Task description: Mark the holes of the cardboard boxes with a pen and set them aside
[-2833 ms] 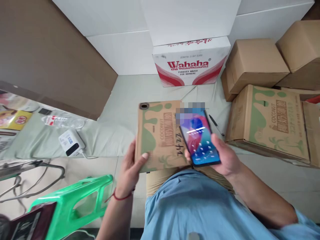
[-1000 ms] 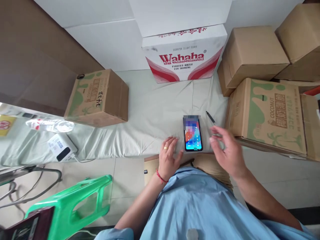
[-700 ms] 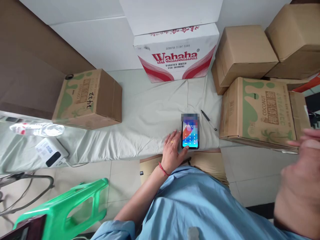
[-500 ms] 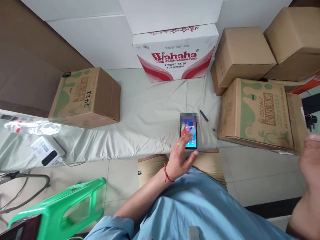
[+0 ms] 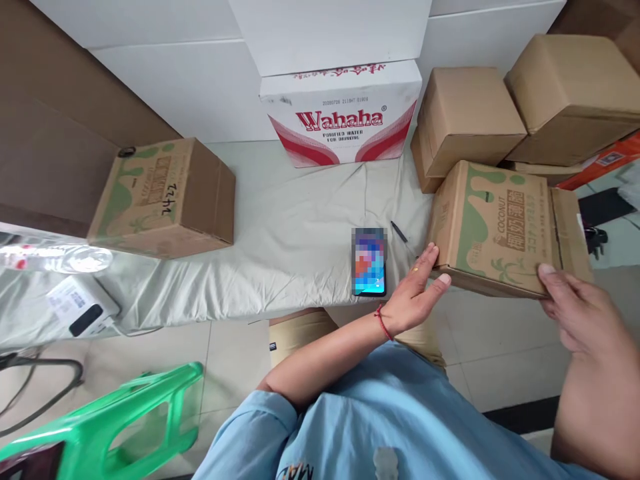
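A brown cardboard box (image 5: 493, 220) with green splashes, a palm tree and COCONUT lettering lies at the right of the cloth-covered table. My right hand (image 5: 587, 310) grips its near right edge, thumb on top and fingers tucked underneath out of sight. At the near left corner, my left hand (image 5: 417, 293) is open, its fingers stretched out and its fingertips at the box's side; I cannot tell how firmly they touch. Left of that hand lies a phone (image 5: 370, 270) with a lit screen. A black pen (image 5: 399, 231) lies between phone and box.
A similar coconut box (image 5: 165, 200) stands at the left. Behind are a white and red Wahaha carton (image 5: 345, 127) and plain boxes (image 5: 470, 120). A power bank (image 5: 83, 307) and plastic bottle (image 5: 75, 258) lie at the left edge, with a green stool (image 5: 115, 420) below.
My left hand has left the phone and moved right to the coconut box's corner. My right hand has come in from the right edge and taken hold of the box.
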Tool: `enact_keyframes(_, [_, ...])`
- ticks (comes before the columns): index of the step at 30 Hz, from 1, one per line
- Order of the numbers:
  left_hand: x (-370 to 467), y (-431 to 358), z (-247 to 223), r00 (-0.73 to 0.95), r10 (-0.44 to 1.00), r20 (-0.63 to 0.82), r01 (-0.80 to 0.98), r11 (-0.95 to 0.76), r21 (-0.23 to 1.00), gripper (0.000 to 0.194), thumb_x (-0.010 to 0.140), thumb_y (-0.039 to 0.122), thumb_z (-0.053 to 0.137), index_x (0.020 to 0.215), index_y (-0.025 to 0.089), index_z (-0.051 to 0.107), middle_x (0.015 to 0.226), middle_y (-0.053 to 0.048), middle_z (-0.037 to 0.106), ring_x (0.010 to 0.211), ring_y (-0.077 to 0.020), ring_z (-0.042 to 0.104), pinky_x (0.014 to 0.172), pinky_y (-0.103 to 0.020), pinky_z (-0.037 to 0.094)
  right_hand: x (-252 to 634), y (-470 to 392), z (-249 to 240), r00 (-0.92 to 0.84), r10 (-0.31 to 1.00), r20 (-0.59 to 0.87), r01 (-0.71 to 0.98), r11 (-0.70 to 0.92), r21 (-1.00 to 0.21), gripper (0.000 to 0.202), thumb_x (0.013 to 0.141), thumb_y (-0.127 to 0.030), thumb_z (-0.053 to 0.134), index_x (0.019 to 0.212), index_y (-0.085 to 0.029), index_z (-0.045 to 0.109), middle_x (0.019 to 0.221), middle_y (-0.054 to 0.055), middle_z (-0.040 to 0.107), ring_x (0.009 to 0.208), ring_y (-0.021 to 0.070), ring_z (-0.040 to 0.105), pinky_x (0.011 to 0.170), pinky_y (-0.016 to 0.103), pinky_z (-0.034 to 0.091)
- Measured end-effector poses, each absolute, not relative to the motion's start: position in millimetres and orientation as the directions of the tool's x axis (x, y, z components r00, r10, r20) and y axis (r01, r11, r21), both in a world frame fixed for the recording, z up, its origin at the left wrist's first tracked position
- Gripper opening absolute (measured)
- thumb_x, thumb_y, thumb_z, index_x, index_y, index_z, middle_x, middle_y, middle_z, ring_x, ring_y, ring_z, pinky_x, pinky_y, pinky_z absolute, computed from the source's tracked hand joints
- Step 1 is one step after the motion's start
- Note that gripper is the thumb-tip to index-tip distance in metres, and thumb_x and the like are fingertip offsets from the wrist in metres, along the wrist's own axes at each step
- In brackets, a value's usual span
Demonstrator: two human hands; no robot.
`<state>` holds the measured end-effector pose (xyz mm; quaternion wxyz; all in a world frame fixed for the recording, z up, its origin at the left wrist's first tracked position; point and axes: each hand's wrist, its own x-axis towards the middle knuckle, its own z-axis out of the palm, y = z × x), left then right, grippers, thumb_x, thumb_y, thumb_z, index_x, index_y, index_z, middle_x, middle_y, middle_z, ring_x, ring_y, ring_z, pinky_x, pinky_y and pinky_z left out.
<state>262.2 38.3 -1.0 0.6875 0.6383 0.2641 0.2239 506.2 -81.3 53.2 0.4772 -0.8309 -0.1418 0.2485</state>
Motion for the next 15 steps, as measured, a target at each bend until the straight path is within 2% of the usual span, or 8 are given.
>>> enact_keyframes(2, [258.1, 35.3, -0.4, 0.723, 0.689, -0.058, -0.012, 0.097, 0.995, 0.083, 0.107, 0.064, 0.057, 0.177, 0.024, 0.036, 0.189, -0.011, 0.024, 0.177, -0.0315, 0.018, 0.144, -0.057, 0.022, 496.6, -77.3, 50.8, 0.819, 0.462, -0.340, -0.126, -0.433, -0.893, 0.084, 0.026, -0.082, 0.103, 0.069, -0.017, 0.070, 0.070, -0.001, 0.053, 0.059, 0.0071, 0.034, 0.041, 0.019, 0.021])
enact_keyframes(3, [254.8, 34.2, 1.3, 0.706, 0.707, -0.043, -0.042, 0.102, 0.994, 0.083, 0.106, 0.066, 0.060, 0.176, 0.026, 0.038, 0.188, -0.012, 0.026, 0.177, -0.0334, 0.020, 0.141, -0.059, 0.030, 491.1, -76.2, 50.1, 0.824, 0.459, -0.331, -0.149, -0.388, -0.910, 0.083, 0.025, -0.079, 0.104, 0.067, -0.016, 0.070, 0.073, 0.000, 0.055, 0.061, 0.0075, 0.037, 0.042, 0.019, 0.022])
enact_keyframes(5, [246.4, 32.2, 8.1, 0.681, 0.732, 0.020, -0.125, 0.089, 0.988, 0.081, 0.105, 0.067, 0.064, 0.173, 0.030, 0.042, 0.188, -0.012, 0.029, 0.177, -0.0360, 0.020, 0.132, -0.059, 0.046, 477.8, -76.1, 51.4, 0.840, 0.457, -0.291, -0.153, -0.316, -0.936, 0.080, 0.030, -0.076, 0.106, 0.068, -0.016, 0.070, 0.078, 0.002, 0.057, 0.065, 0.0090, 0.042, 0.043, 0.018, 0.025])
enact_keyframes(7, [236.6, 30.0, 18.6, 0.662, 0.741, 0.115, -0.225, 0.049, 0.973, 0.075, 0.106, 0.065, 0.065, 0.170, 0.034, 0.045, 0.188, -0.011, 0.029, 0.177, -0.0367, 0.018, 0.124, -0.057, 0.055, 461.3, -77.8, 57.4, 0.854, 0.463, -0.238, -0.135, -0.244, -0.960, 0.074, 0.039, -0.073, 0.107, 0.070, -0.017, 0.070, 0.082, 0.003, 0.058, 0.067, 0.0100, 0.044, 0.044, 0.018, 0.026])
enact_keyframes(9, [226.2, 27.3, 30.3, 0.625, 0.749, 0.220, -0.321, -0.011, 0.947, 0.069, 0.108, 0.061, 0.065, 0.169, 0.038, 0.045, 0.188, -0.009, 0.028, 0.178, -0.0366, 0.015, 0.122, -0.055, 0.056, 441.9, -79.6, 67.4, 0.852, 0.499, -0.157, -0.086, -0.163, -0.983, 0.062, 0.054, -0.067, 0.105, 0.077, -0.018, 0.074, 0.087, 0.004, 0.061, 0.068, 0.0107, 0.044, 0.045, 0.020, 0.025])
enact_keyframes(12, [207.9, 23.1, 45.9, 0.502, 0.788, 0.356, -0.406, -0.149, 0.902, 0.069, 0.106, 0.061, 0.068, 0.168, 0.040, 0.044, 0.187, -0.008, 0.028, 0.177, -0.0374, 0.016, 0.129, -0.059, 0.048, 409.7, -78.9, 82.8, 0.821, 0.571, 0.014, 0.038, -0.030, -0.999, 0.040, 0.079, -0.057, 0.094, 0.094, -0.023, 0.081, 0.099, 0.007, 0.064, 0.072, 0.0131, 0.047, 0.048, 0.024, 0.026])
enact_keyframes(15, [181.0, 19.3, 57.6, 0.303, 0.864, 0.402, -0.348, -0.292, 0.891, 0.067, 0.105, 0.058, 0.072, 0.164, 0.038, 0.047, 0.183, -0.010, 0.035, 0.174, -0.0381, 0.026, 0.135, -0.063, 0.038, 378.7, -72.1, 89.9, 0.717, 0.690, 0.093, 0.147, -0.019, -0.989, 0.037, 0.092, -0.060, 0.080, 0.113, -0.029, 0.081, 0.107, 0.010, 0.067, 0.083, 0.0207, 0.058, 0.057, 0.030, 0.042])
